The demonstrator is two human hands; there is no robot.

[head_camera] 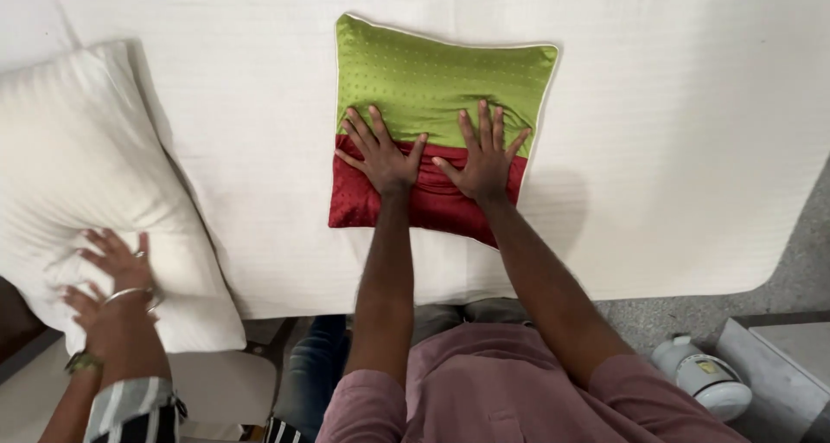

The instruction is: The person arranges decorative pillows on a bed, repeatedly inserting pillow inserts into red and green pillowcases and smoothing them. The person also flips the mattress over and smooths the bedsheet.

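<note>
surface: white bed (674, 149)
your left hand (380, 156): spread flat on cushion (437, 80)
your right hand (480, 162): spread flat beside it
co-worker's hands (117, 279): on pillow (60, 149)

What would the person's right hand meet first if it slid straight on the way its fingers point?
The right hand lies flat on the cushion, fingers pointing up the bed. It would first cross the cushion's green half to its piped far edge, then bare white sheet.

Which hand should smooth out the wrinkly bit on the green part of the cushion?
Probably the right hand. Its fingertips lie right below the creases on the cushion, while the left hand rests flat further left, mostly where green meets red.
</note>
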